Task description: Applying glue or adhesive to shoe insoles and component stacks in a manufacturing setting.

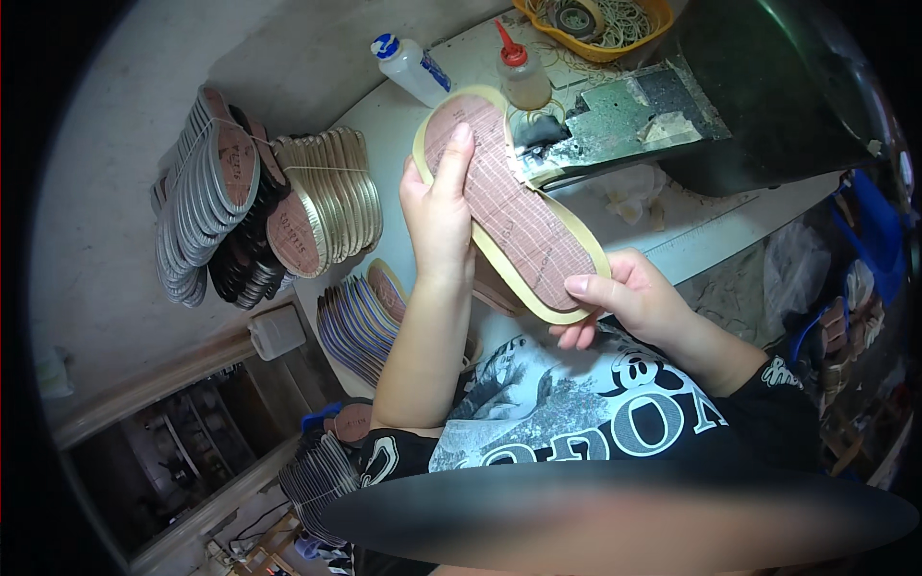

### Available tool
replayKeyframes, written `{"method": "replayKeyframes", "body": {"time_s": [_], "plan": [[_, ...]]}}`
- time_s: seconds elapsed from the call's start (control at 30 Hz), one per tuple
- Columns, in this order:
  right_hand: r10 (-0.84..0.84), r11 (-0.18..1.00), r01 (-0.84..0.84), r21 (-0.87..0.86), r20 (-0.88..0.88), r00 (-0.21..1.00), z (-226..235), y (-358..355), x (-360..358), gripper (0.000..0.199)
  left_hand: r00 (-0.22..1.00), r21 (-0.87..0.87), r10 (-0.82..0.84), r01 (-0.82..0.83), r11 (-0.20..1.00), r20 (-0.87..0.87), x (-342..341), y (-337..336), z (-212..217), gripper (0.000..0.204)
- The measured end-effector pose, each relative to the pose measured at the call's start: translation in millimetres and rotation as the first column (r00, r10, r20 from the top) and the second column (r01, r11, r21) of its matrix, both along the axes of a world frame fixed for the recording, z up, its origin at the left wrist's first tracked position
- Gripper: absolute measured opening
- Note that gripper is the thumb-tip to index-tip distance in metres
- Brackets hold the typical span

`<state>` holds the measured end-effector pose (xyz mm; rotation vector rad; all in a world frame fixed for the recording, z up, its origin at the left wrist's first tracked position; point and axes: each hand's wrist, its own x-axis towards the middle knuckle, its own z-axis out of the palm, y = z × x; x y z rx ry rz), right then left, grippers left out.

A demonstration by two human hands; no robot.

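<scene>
A sandal insole (519, 211) with a reddish-brown, pale-lined face and a yellowish rim is held slantwise above the front of the worktable. My left hand (440, 216) grips its upper left edge, the thumb lying flat on the face and the other fingers hidden behind. At the lower right end, my right hand (629, 296) pinches the rim, thumb on top and fingers underneath. A small notch or slit shows along the insole's right edge, near a dark green, worn machine arm (624, 115).
Tied bundles of silver insoles (206, 206) and gold insoles (351, 197) stand at the left, with a blue-edged stack (355, 322) nearer me. Behind are a white bottle (413, 72), a red-nozzled squeeze bottle (525, 82) and a yellow basket (600, 48) of rubber bands and tape.
</scene>
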<state>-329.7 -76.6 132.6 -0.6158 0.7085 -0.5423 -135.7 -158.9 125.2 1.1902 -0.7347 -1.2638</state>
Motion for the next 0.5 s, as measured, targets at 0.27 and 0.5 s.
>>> {"method": "replayKeyframes", "body": {"time_s": [0.27,0.5], "plan": [[-0.137,0.989,0.140,-0.039,0.063,0.989,4,-7,16,0.030,0.988,0.049,-0.081,0.075,0.996,0.130,-4,-26,2,0.038],[-0.292,0.956,0.294,-0.007,0.095,0.952,4,-25,34,0.032,0.285,-0.061,0.059,-0.003,0.998,0.957,25,-54,5,0.068]]}}
